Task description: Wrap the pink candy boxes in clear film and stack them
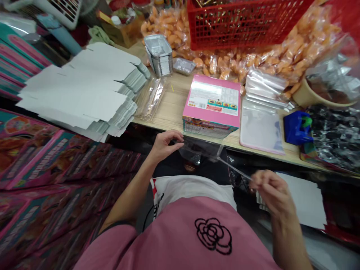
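Observation:
My left hand [165,145] pinches one edge of a clear plastic bag [203,147] just in front of the table edge. From the bag's other end a thin clear strip [234,168] stretches to my right hand [271,189], whose fingers are closed on it. Behind the bag, a pink printed box [212,101] sits on the table near its front edge. Flat clear bags [261,123] lie in a stack to the right of the box. Whether the strip is still joined to the bag I cannot tell.
White flat cartons [81,86] are piled at left, beside foil trays [159,54] and clear plastic packets [151,96]. A red basket [239,26] stands among bagged orange pieces [275,60]. At right are a blue tape dispenser [296,127] and black packets [334,135]. Pink boxes [56,157] are stacked lower left.

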The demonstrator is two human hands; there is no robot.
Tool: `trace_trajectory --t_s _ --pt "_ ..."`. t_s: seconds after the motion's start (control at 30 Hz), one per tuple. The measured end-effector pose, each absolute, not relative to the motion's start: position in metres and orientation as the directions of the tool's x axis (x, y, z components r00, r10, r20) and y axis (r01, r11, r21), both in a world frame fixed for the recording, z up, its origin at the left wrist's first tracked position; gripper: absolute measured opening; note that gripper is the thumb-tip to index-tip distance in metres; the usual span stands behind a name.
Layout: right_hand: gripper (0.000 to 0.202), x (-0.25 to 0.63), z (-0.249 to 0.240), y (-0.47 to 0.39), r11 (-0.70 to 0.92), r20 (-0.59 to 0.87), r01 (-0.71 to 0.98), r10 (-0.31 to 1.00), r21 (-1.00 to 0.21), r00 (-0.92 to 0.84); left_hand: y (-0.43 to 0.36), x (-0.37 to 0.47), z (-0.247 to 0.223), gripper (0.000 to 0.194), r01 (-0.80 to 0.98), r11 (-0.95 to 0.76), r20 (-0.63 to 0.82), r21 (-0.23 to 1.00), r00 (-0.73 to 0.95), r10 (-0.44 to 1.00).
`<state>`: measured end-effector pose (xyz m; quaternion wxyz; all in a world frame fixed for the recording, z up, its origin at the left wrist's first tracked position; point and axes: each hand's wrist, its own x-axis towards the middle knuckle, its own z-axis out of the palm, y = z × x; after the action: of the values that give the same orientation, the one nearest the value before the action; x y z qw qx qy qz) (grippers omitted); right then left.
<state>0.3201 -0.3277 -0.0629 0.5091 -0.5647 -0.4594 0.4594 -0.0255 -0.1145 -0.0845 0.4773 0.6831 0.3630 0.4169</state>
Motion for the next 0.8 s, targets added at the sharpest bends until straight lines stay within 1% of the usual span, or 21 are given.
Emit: trace_trajectory --t_s 0.03,0.07,0.1,0.13,0.2,0.23,0.27,0.33,0.4,0.43,0.47,0.53,0.6,0.63,0.7,0.73,0.8 --pt "0.043 0.345 -0.081 -0.355 -0.109 -0.088 0.039 0.931 -0.993 0.355 -0.116 -0.025 -0.084 0.008 0.115 -0.303 0.237 0.946 0.391 0.889" --pt "0.050 0.364 -0.101 -0.381 -0.121 -0.067 0.065 0.838 -0.991 0.542 -0.117 -0.025 -0.085 0.008 0.132 -0.319 0.246 0.939 0.392 0.886" --pt "0.054 0.377 -0.122 -0.404 -0.149 -0.035 0.122 0.762 -0.981 0.646 -0.119 -0.025 -0.085 0.008 0.151 -0.329 0.249 0.932 0.392 0.886" --pt "0.054 0.383 -0.141 -0.423 -0.188 0.008 0.218 0.739 -0.958 0.673 -0.121 -0.025 -0.085 0.008 0.168 -0.333 0.248 0.928 0.388 0.888" --pt "0.053 0.380 -0.176 -0.446 -0.290 0.089 0.453 0.756 -0.843 0.649 -0.123 -0.025 -0.085 0.009 0.201 -0.336 0.242 0.920 0.382 0.892" --pt "0.052 0.373 -0.190 -0.450 -0.312 0.108 0.511 0.764 -0.801 0.636 -0.124 -0.025 -0.085 0.010 0.214 -0.339 0.241 0.916 0.382 0.892" --pt "0.051 0.365 -0.201 -0.448 -0.330 0.123 0.553 0.769 -0.765 0.628 -0.125 -0.025 -0.085 0.010 0.222 -0.343 0.242 0.913 0.384 0.891" --pt "0.045 0.349 -0.213 -0.429 -0.347 0.143 0.577 0.756 -0.739 0.638 -0.127 -0.025 -0.084 0.011 0.223 -0.356 0.252 0.907 0.390 0.886" --pt "0.034 0.335 -0.209 -0.394 -0.331 0.200 0.617 0.749 -0.714 0.632 -0.128 -0.025 -0.084 0.011 0.216 -0.368 0.268 0.905 0.384 0.884" --pt "0.031 0.327 -0.200 -0.373 -0.301 0.241 0.646 0.753 -0.701 0.612 -0.128 -0.024 -0.084 0.011 0.212 -0.372 0.275 0.904 0.378 0.884" --pt "0.040 0.318 -0.188 -0.351 -0.205 0.349 0.720 0.766 -0.664 0.540 -0.129 -0.024 -0.084 0.011 0.211 -0.373 0.279 0.904 0.371 0.886" --pt "0.064 0.298 -0.155 -0.308 0.014 0.536 0.831 0.771 -0.555 0.345 -0.129 -0.023 -0.084 0.011 0.218 -0.373 0.279 0.902 0.364 0.889" --pt "0.070 0.279 -0.119 -0.275 0.178 0.651 0.873 0.735 -0.455 0.189 -0.129 -0.023 -0.084 0.011 0.231 -0.372 0.275 0.899 0.363 0.890" --pt "0.068 0.271 -0.103 -0.262 0.230 0.661 0.880 0.741 -0.415 0.119 -0.129 -0.023 -0.084 0.011 0.235 -0.372 0.274 0.898 0.362 0.891" --pt "0.053 0.263 -0.081 -0.246 0.294 0.635 0.879 0.772 -0.375 0.013 -0.128 -0.022 -0.084 0.012 0.229 -0.367 0.272 0.901 0.360 0.892" --pt "0.042 0.262 -0.074 -0.241 0.311 0.611 0.873 0.791 -0.375 -0.020 -0.128 -0.022 -0.084 0.012 0.224 -0.363 0.270 0.905 0.357 0.894" --pt "0.019 0.265 -0.068 -0.236 0.325 0.576 0.850 0.817 -0.414 -0.032 -0.127 -0.022 -0.083 0.012 0.212 -0.356 0.270 0.910 0.350 0.897"
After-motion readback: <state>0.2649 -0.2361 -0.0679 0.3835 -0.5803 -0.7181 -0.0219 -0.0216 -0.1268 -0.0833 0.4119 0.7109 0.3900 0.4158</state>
